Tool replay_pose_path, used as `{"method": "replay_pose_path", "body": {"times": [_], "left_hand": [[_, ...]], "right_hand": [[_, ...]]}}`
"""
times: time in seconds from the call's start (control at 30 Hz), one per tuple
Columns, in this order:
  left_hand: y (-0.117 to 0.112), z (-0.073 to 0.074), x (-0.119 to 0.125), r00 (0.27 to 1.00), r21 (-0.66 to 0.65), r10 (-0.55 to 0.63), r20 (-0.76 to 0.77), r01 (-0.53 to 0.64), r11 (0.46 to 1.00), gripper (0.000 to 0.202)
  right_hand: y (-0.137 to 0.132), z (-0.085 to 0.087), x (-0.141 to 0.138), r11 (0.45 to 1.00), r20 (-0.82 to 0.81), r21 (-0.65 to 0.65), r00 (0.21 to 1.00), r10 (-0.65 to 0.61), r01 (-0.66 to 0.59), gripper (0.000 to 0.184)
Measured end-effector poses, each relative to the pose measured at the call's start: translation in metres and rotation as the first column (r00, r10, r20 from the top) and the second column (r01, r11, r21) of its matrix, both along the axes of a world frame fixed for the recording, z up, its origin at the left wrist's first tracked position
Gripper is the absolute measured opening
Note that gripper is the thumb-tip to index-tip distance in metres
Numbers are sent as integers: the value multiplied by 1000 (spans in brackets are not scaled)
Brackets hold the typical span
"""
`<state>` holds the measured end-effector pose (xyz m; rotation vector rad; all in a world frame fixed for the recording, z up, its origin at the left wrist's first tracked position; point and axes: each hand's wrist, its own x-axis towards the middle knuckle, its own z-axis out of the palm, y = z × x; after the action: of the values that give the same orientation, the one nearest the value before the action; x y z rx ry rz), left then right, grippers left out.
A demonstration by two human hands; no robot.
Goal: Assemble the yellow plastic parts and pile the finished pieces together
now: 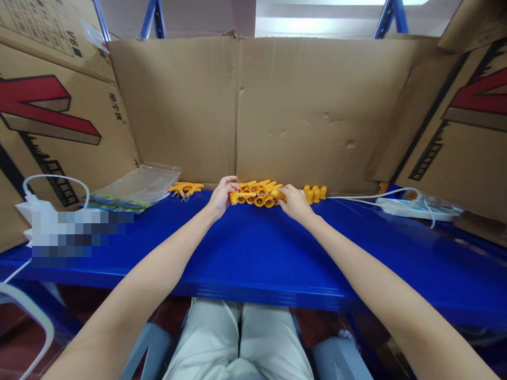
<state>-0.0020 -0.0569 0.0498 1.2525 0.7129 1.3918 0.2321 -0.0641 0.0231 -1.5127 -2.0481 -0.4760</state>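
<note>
A heap of orange plastic pieces [257, 192] lies at the back of the blue table [253, 253], against a cardboard wall. My left hand [222, 196] curls round the heap's left end, fingers closed on the pieces. At the heap's right end my right hand [293, 202] presses in the same way, fingers bent on the pieces. A few more orange pieces [315, 193] stand just right of my right hand. Others, with small metal chains, [185, 189] lie to the left of my left hand.
A stack of clear plastic bags [137, 186] with coloured cards lies at the left. A white power strip [415, 209] with a cable sits at the right. White chargers [34, 207] are at the far left. Cardboard sheets [309, 105] wall in the table.
</note>
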Motion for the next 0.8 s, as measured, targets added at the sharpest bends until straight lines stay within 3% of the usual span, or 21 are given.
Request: {"method": "replay_pose_path", "body": {"times": [0.33,0.53,0.67,0.8], "left_hand": [[2,-11,7,995,-3,-62,-75,62,998,40],[-2,-13,12,961,36,42,-273,-34,999,23],[0,-19,12,884,143,109,-454,-49,988,10],[6,-26,8,730,336,214,-649,23,941,22]], "right_hand": [[-8,0,-20,979,12,-3,979,203,-203,32],[-9,0,-21,974,13,-27,974,225,-224,31],[-7,-2,-20,967,-45,-22,967,252,-253,22],[-3,-4,-20,955,-119,-42,950,288,-295,16]]}}
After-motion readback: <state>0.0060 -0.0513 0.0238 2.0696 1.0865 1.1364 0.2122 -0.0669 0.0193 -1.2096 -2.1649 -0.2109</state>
